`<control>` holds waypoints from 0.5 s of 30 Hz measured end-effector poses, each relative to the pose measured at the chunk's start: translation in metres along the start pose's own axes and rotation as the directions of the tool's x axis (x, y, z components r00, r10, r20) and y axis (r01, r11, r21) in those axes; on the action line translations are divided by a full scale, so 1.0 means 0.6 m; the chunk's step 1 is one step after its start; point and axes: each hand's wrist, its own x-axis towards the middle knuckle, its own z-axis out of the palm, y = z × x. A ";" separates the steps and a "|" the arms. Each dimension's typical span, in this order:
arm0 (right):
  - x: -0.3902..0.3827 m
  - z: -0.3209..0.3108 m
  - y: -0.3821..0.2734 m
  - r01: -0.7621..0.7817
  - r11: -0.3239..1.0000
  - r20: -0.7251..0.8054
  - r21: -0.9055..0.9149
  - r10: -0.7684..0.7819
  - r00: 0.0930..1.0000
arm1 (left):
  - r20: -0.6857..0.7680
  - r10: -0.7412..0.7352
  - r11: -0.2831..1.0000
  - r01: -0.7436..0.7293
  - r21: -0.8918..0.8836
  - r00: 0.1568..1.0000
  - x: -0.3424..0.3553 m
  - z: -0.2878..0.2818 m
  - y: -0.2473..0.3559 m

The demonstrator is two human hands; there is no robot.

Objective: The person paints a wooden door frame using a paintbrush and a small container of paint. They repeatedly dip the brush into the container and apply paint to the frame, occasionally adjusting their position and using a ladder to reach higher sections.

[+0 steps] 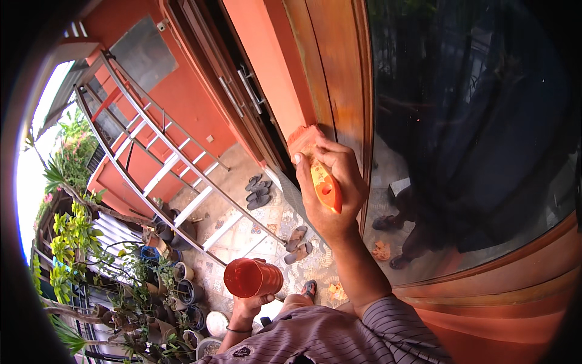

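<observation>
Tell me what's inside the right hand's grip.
A paintbrush: its orange handle and reddish bristles show. The right hand covers part of the handle, including its underside, which cannot be seen.

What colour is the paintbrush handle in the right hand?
The paintbrush handle is mostly orange; head view.

ladder (162,176) left of brush (324,182), window (473,121) right

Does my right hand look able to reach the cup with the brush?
Likely yes: the left hand holds the cup uncovered, and nothing seems to stand between it and the brush in the right hand.
</observation>
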 end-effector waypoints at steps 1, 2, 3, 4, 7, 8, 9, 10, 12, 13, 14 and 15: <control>0.006 0.004 -0.002 0.005 1.000 -0.011 -0.005 -0.005 1.000 | -0.014 -0.002 1.000 0.002 0.019 1.000 0.004 0.002 0.004; 0.007 0.008 -0.001 0.008 1.000 -0.019 -0.013 -0.009 1.000 | -0.008 -0.001 1.000 0.001 0.026 1.000 0.007 0.004 0.007; 0.008 0.011 0.000 0.012 1.000 -0.028 -0.022 -0.013 1.000 | -0.001 0.000 0.999 0.000 0.034 1.000 0.011 0.005 0.009; 0.010 0.013 0.001 0.016 0.999 -0.037 -0.032 -0.017 0.999 | 0.005 0.001 0.999 -0.001 0.041 1.000 0.015 0.007 0.011; 0.008 0.029 -0.004 0.043 0.997 -0.046 -0.064 -0.046 0.998 | -0.044 -0.007 1.000 0.007 0.009 0.999 0.005 0.004 0.011; 0.010 0.028 -0.004 0.047 0.997 -0.042 -0.057 -0.050 0.998 | -0.042 -0.010 1.000 0.010 0.012 0.999 0.008 0.008 0.014; 0.011 0.028 -0.005 0.046 0.997 -0.047 -0.065 -0.049 0.998 | -0.041 -0.013 1.000 0.013 0.016 0.999 0.010 0.012 0.018; 0.012 0.028 -0.005 0.044 0.996 -0.052 -0.073 -0.047 0.998 | -0.040 -0.016 1.000 0.017 0.020 0.999 0.013 0.015 0.021; 0.012 0.031 -0.004 0.041 0.997 -0.065 -0.063 -0.045 0.997 | -0.033 -0.028 0.999 0.029 0.038 0.999 0.015 0.015 0.024; 0.015 0.032 -0.003 0.046 0.997 -0.070 -0.065 -0.051 0.996 | -0.032 -0.024 1.000 0.025 0.013 0.999 0.016 0.015 0.024; 0.017 0.034 -0.004 0.052 0.996 -0.074 -0.067 -0.056 0.996 | -0.032 -0.022 1.000 0.021 -0.012 0.999 0.016 0.016 0.026; 0.020 0.036 -0.005 0.056 0.996 -0.078 -0.067 -0.062 0.995 | -0.032 -0.019 0.999 0.018 -0.037 0.999 0.016 0.016 0.026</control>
